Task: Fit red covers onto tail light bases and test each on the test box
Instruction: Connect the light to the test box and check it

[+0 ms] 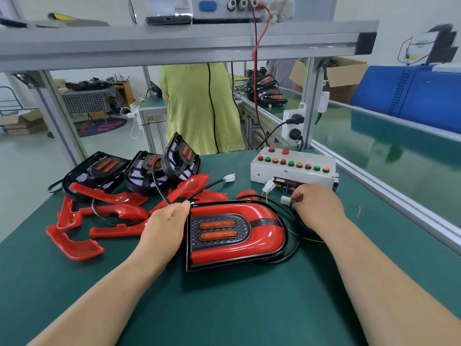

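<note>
Grips the tail light (237, 233) at its left edge with the left hand (166, 228), fingers curled round the rim. Lies flat in the near middle of the green surface (224, 308), red cover already on, two orange bars in its dark centre. Pinches a white plug (285, 200) with the fingers of the right hand (316, 208), just right of the light and just in front of the test box (293, 168). Sits at the far right, white, with rows of red, green and yellow buttons. Piled at the left: loose red covers (112, 211). Behind them, three black bases (149, 168) side by side, the right one tipped up.
</note>
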The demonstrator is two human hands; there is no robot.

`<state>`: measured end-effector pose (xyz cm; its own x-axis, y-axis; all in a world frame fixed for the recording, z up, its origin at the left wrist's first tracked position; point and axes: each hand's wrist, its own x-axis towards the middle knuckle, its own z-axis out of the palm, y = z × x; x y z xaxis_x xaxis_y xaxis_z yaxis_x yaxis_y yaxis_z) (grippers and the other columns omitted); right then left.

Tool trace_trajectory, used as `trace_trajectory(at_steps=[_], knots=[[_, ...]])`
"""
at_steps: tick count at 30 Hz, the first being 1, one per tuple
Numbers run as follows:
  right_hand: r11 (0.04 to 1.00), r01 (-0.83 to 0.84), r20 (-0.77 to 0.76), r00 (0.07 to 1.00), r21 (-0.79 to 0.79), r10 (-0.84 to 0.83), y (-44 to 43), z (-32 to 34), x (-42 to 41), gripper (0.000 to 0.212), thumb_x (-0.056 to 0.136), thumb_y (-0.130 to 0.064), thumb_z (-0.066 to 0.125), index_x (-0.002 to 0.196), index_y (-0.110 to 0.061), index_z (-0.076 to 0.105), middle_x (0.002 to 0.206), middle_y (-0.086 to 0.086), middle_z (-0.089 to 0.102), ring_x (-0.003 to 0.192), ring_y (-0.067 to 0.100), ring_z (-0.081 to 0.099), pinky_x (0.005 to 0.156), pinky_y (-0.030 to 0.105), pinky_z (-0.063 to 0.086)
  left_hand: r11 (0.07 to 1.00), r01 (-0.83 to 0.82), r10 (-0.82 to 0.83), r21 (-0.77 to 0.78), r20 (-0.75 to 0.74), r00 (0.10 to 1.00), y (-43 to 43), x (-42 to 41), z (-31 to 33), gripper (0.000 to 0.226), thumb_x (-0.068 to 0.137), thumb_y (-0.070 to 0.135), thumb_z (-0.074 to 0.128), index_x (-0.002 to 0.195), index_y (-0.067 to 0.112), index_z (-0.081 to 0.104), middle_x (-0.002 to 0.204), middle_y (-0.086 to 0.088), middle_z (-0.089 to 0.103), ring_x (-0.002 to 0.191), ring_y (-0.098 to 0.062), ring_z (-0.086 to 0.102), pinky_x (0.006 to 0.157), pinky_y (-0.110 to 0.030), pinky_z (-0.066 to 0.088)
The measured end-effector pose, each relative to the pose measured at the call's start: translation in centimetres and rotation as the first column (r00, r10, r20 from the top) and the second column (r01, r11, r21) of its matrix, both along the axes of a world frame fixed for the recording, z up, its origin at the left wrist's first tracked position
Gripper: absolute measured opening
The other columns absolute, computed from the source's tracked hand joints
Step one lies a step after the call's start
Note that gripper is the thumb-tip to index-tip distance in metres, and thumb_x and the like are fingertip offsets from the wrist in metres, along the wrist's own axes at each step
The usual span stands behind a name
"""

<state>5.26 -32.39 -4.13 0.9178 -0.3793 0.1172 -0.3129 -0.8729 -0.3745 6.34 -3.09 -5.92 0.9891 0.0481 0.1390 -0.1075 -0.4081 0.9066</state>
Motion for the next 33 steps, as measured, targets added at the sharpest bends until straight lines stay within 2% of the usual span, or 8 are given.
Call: trace_trajectory(at_steps=[7, 11, 15, 20, 22, 25, 29, 33], knots=[[0.995, -0.005, 0.328, 0.944, 0.099, -0.027, 0.4, 0.0, 0.5, 0.004, 0.099, -0.016, 0.049, 0.098, -0.014, 0.053, 0.082, 0.000, 0.052, 0.083, 0.029, 0.050, 0.069, 0.037, 0.039, 1.000, 0.005, -0.005, 0.014, -0.021, 1.000, -0.2, -0.5, 0.1, 0.044, 0.100, 0.043, 0.046, 0.072, 0.010, 0.058, 0.067, 0.003, 0.059, 0.065, -0.014, 0.051, 0.069, -0.035, 0.043], [0.946, -0.115, 0.293, 0.956, 0.304, 0.022, 1.3, 0.1, 0.3, 0.007, 0.097, -0.021, 0.055, 0.096, -0.014, 0.052, 0.085, -0.001, 0.055, 0.083, 0.022, 0.052, 0.065, 0.032, 0.038, 1.000, -0.005, 0.005, 0.013, -0.002, 1.000, -0.3, -0.6, 0.2, 0.046, 0.100, 0.041, 0.046, 0.077, 0.002, 0.053, 0.068, -0.001, 0.055, 0.066, -0.016, 0.048, 0.069, -0.036, 0.041], [0.954, -0.161, 0.201, 0.973, 0.255, 0.110, 1.4, 0.5, 0.0, 0.027, 0.089, -0.036, 0.065, 0.079, -0.013, 0.057, 0.076, 0.000, 0.056, 0.073, 0.019, 0.050, 0.057, 0.031, 0.033, 1.000, -0.015, 0.014, 0.017, 0.020, 1.000, -0.7, -0.8, 0.1, 0.045, 0.102, 0.036, 0.046, 0.060, 0.019, 0.037, 0.054, 0.011, 0.038, 0.054, -0.010, 0.035, 0.063, -0.035, 0.034], [0.968, -0.167, 0.181, 0.974, 0.186, 0.134, 1.6, 0.2, 0.5, 0.027, 0.095, -0.025, 0.058, 0.071, -0.014, 0.054, 0.068, -0.001, 0.052, 0.070, 0.021, 0.050, 0.056, 0.031, 0.031, 1.000, 0.005, -0.005, 0.016, 0.006, 1.000, -0.7, -0.9, 0.5, 0.047, 0.103, 0.034, 0.046, 0.058, 0.021, 0.051, 0.054, 0.012, 0.050, 0.055, -0.006, 0.044, 0.064, -0.033, 0.039], [0.974, -0.186, 0.171, 0.972, 0.132, 0.162, 2.0, 0.4, 1.1, 0.020, 0.099, -0.019, 0.051, 0.082, -0.013, 0.059, 0.076, 0.002, 0.056, 0.080, 0.026, 0.055, 0.064, 0.033, 0.037, 1.000, 0.005, -0.005, 0.026, 0.009, 1.000, -0.7, -0.9, 0.5, 0.045, 0.103, 0.035, 0.046, 0.064, 0.015, 0.055, 0.059, 0.010, 0.054, 0.061, -0.009, 0.047, 0.066, -0.033, 0.040], [0.945, -0.269, 0.107, 0.962, 0.185, 0.253, 2.7, 0.4, 1.8, 0.026, 0.101, -0.022, 0.048, 0.119, -0.015, 0.064, 0.114, 0.010, 0.065, 0.108, 0.030, 0.059, 0.086, 0.037, 0.045, 0.999, 0.008, -0.008, 0.032, 0.000, 1.000, -0.7, -0.7, 0.3, 0.046, 0.102, 0.039, 0.045, 0.084, -0.001, 0.058, 0.073, 0.001, 0.058, 0.071, -0.014, 0.050, 0.068, -0.031, 0.040], [0.896, -0.305, 0.036, 0.950, 0.322, 0.310, 2.6, 0.4, 2.2, 0.043, 0.102, -0.038, 0.044, 0.144, -0.028, 0.047, 0.151, 0.005, 0.041, 0.133, 0.028, 0.045, 0.107, 0.036, 0.034, 1.000, 0.016, -0.016, 0.022, -0.004, 1.000, -0.5, -0.6, 0.2, 0.047, 0.102, 0.040, 0.045, 0.085, -0.003, 0.056, 0.073, -0.001, 0.056, 0.071, -0.015, 0.049, 0.067, -0.032, 0.039], [0.918, -0.296, -0.025, 0.949, 0.265, 0.313, 2.4, 0.1, 2.5, 0.042, 0.103, -0.041, 0.041, 0.139, -0.024, 0.053, 0.143, 0.009, 0.041, 0.119, 0.027, 0.051, 0.096, 0.033, 0.037, 0.999, 0.025, -0.024, 0.023, -0.015, 1.000, -0.6, -0.8, 0.4, 0.043, 0.102, 0.041, 0.046, 0.066, 0.016, 0.042, 0.062, 0.003, 0.043, 0.060, -0.013, 0.040, 0.065, -0.034, 0.036]])
